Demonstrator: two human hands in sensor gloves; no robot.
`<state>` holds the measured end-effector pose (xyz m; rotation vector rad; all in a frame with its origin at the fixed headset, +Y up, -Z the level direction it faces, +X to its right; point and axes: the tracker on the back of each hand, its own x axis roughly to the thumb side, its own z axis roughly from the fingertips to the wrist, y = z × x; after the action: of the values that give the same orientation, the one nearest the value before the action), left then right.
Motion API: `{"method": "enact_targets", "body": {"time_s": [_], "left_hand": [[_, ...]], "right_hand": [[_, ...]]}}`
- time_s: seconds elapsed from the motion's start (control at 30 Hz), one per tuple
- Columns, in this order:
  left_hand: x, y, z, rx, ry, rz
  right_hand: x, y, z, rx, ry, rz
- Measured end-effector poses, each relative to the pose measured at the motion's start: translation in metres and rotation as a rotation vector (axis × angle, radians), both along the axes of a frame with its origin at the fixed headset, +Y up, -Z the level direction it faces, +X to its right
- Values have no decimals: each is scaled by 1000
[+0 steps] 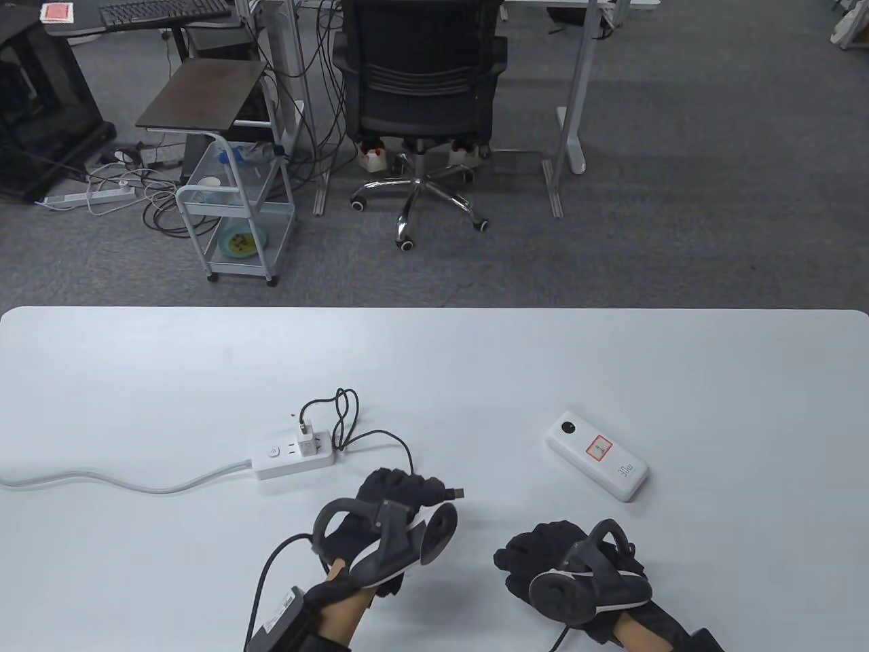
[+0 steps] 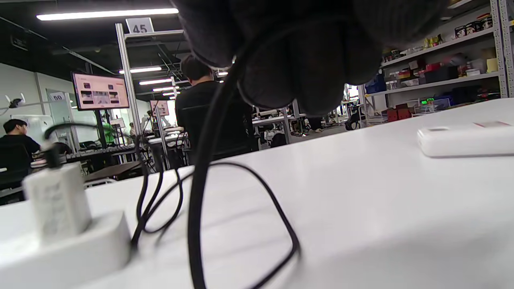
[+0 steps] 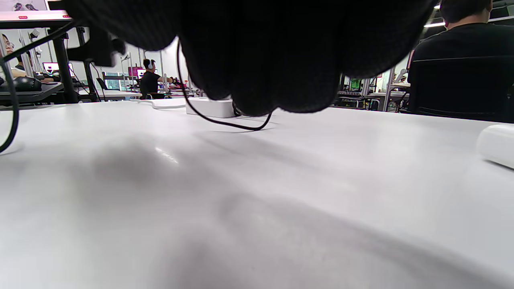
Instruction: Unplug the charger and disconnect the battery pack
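Note:
A white charger (image 1: 305, 435) stands plugged into a white power strip (image 1: 292, 460). Its black cable (image 1: 366, 438) loops to my left hand (image 1: 407, 490), which grips the cable near its free end. The connector tip (image 1: 457, 492) sticks out of the fist, apart from the white battery pack (image 1: 596, 464) lying to the right. My right hand (image 1: 536, 551) rests curled on the table below the battery pack and holds nothing. The left wrist view shows the charger (image 2: 56, 200), the cable (image 2: 200, 180) and the battery pack (image 2: 466, 140).
The power strip's white cord (image 1: 122, 481) runs off the table's left edge. The white table (image 1: 611, 367) ends at its far edge; beyond it stand an office chair (image 1: 421, 75) and a small cart (image 1: 234, 224) on the floor.

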<state>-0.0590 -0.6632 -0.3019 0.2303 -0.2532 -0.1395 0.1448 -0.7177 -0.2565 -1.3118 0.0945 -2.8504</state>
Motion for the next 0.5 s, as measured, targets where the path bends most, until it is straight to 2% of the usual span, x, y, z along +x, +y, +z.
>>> {"method": "enact_targets", "body": {"time_s": [0.13, 0.23, 0.37, 0.5], "left_hand": [[20, 12, -37, -15, 37, 20], [38, 12, -61, -24, 55, -15], [62, -2, -100, -93, 105, -25], [80, -13, -126, -112, 105, -23]], "right_hand": [[-1, 3, 2, 14, 27, 9], [-3, 4, 5, 29, 44, 17], [-6, 7, 10, 64, 52, 44], [-4, 9, 10, 57, 61, 13]]}}
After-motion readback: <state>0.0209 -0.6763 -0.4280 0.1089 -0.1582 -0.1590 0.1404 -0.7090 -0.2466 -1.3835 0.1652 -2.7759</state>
